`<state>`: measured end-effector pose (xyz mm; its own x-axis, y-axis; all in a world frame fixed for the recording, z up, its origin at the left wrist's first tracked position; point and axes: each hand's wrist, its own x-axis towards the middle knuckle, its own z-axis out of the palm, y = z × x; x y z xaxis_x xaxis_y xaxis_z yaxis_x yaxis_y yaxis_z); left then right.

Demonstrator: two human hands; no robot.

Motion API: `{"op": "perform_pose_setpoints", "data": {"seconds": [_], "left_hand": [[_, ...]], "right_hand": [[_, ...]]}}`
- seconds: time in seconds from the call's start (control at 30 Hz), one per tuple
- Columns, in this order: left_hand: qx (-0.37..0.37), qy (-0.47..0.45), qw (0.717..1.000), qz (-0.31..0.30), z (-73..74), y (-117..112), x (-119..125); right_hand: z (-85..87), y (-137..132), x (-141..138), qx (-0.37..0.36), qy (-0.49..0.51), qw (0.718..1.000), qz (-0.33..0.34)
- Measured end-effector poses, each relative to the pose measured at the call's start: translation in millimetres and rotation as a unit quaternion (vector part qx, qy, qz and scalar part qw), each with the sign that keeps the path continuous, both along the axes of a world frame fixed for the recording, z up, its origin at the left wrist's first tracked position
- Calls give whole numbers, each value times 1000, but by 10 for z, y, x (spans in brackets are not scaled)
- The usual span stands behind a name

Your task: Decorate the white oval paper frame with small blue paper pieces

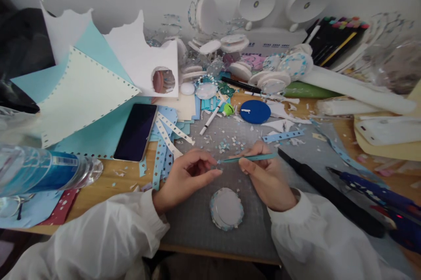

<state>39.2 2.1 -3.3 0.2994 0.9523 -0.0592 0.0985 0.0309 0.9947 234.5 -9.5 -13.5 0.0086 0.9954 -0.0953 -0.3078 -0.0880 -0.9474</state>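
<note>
My right hand (268, 177) grips a pair of teal tweezers (251, 157) between thumb and fingers, tips pointing left. My left hand (189, 174) meets the tips with thumb and index finger curled toward each other. A tiny pale-blue bit (219, 163) shows at the tips, too small to make out clearly. Below and between the hands, a round white disc (226, 209) with small blue and white pieces around its rim lies on the grey cutting mat (194, 231). Beyond the hands, small punched paper bits (232, 143) are scattered on the mat.
On the left are a phone (135, 132), a water bottle (49, 170) and punched paper sheets (85, 95). To the right lie a black rod-shaped tool (332, 192) and a blue glue gun (378, 194). A blue oval disc (255, 111), a white pen (212, 117) and several decorated discs (294, 65) sit behind.
</note>
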Motion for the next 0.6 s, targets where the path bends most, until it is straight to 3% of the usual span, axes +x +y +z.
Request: {"op": "perform_pose_setpoints", "data": {"seconds": [0.27,0.6], "left_hand": [[75,12,997,-6,-1,8,-14],[70,13,997,-15,19,4,-13]], "right_hand": [[-4,-25,-1,2,-2,1000,24],[-14,-23,8,-2,7,999,31]]}}
